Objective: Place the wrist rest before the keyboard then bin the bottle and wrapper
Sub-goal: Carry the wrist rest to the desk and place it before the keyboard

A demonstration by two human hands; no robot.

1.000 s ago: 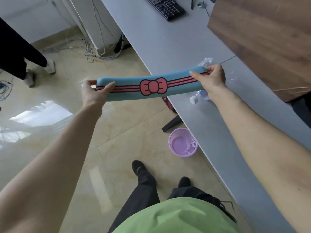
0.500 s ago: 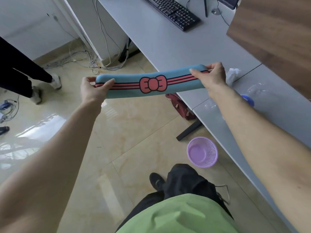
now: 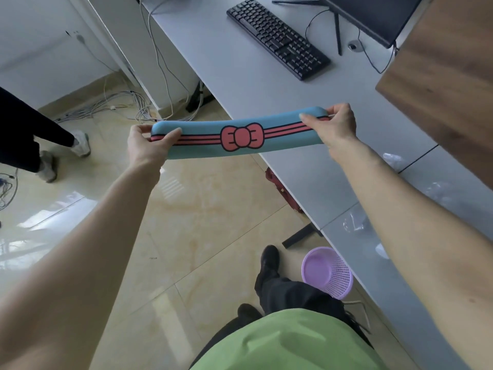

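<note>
— Blue wrist rest (image 3: 240, 134), pink bow in its middle: where do you have it?

— I hold it in the air, level, over the table (image 3: 240, 84) edge and the floor. My left hand (image 3: 145, 146) pinches its left end, thumb on top, fingers (image 3: 138, 128) curled behind. My right hand (image 3: 337, 124) grips the right end the same way. Both are closed on it.

— And the keyboard?

— Black keyboard (image 3: 278, 37) lies further up the table, well apart from the rest, with a monitor (image 3: 373, 14) beyond it.

— Bottle and wrapper?

— Clear crumpled plastic (image 3: 392, 159) lies on the table just right of my right forearm. Lower down there is something clear (image 3: 354, 221), possibly the bottle; my arm covers most of it, so I cannot tell. A purple mesh bin (image 3: 329, 273) stands on the floor beside the table, near my shoe.
</note>
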